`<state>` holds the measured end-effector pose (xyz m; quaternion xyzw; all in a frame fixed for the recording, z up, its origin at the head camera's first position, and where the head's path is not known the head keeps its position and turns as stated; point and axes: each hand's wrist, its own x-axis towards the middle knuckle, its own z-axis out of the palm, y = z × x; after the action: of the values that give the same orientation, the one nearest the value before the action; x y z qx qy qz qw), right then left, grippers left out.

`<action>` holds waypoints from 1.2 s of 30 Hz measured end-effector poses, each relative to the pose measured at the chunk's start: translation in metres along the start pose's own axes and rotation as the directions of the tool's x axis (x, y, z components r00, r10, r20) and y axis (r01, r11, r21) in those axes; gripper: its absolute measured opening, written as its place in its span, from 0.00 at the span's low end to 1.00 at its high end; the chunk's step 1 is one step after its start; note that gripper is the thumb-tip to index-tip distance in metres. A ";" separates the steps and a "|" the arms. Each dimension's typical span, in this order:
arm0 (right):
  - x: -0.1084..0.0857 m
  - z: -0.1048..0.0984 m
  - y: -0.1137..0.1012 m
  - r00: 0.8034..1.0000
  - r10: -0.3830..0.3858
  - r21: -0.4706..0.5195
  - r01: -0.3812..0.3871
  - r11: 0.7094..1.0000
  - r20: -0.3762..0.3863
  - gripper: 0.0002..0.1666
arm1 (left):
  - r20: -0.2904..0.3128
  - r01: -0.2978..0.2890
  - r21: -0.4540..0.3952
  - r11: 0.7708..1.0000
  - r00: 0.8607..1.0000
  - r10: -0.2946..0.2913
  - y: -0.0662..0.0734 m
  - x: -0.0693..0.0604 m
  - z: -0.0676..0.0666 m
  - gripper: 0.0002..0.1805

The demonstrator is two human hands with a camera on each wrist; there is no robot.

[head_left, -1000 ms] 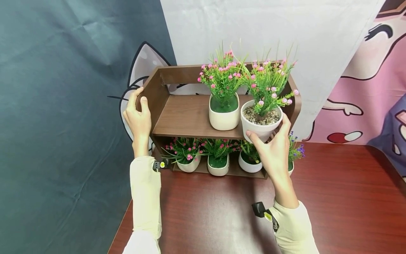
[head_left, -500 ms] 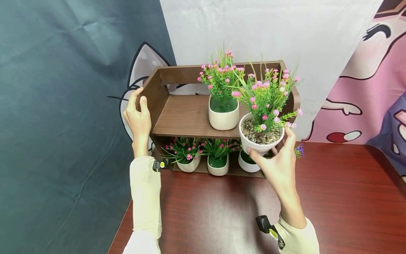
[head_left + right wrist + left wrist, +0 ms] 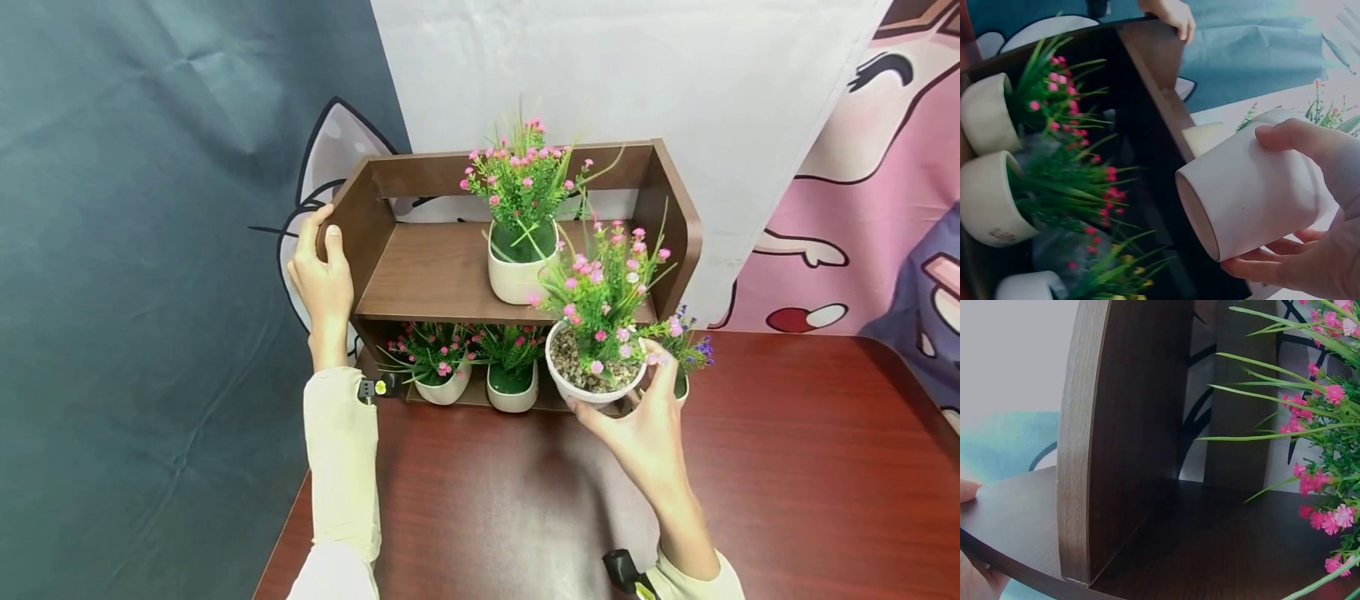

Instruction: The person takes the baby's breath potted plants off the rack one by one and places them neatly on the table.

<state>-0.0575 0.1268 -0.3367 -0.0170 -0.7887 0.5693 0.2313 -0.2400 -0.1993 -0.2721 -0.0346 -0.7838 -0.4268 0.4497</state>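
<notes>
Pink-flowered potted plant (image 3: 594, 318) hangs in front of the brown shelf (image 3: 427, 275), over the worktop (image 3: 480, 492), its white pot (image 3: 1260, 187) gripped by the right hand (image 3: 641, 433). It likely handles light and stiff, perhaps slippery; best held below the rim (image 3: 567, 387), clear of the flowers (image 3: 581, 265). Whether its gravel (image 3: 573, 367) sits loose is unclear. The left hand (image 3: 324, 279) grips the side panel (image 3: 363, 229).

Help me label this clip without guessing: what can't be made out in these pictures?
Head view: the yellow-flowered plant is largely hidden behind the held white flowerpot.
Head view: part of the purple-flowered plant is covered by the right hand.
Left wrist view: most of the left hand is cut off by the left edge.
Right wrist view: the dark mark on a cream flowerpot is too small and blurred to read.
</notes>
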 end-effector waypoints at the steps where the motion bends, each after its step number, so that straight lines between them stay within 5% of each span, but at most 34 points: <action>1: -0.002 0.002 0.003 1.000 0.002 0.010 -0.002 1.000 0.008 0.57 | -0.001 0.000 0.000 1.000 1.000 0.000 0.000 0.000 0.000 0.17; 9: -0.025 0.011 0.024 0.998 -0.001 -0.022 0.002 1.000 0.064 0.58 | -0.002 0.004 -0.002 1.000 1.000 -0.004 0.000 0.001 -0.001 0.16; 20: -0.051 0.018 0.077 0.992 0.093 -0.118 -0.082 0.990 0.090 0.56 | 0.001 0.003 0.027 1.000 1.000 -0.003 -0.001 0.001 0.002 0.17; 36: -0.077 0.006 0.142 0.992 0.055 -0.156 -0.036 0.987 0.116 0.56 | -0.003 -0.050 0.039 0.998 0.999 0.050 -0.006 -0.001 0.002 0.18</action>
<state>-0.0246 0.1487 -0.4934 -0.0187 -0.8422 0.5119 0.1683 -0.2437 -0.2012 -0.2768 -0.0446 -0.7901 -0.4001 0.4623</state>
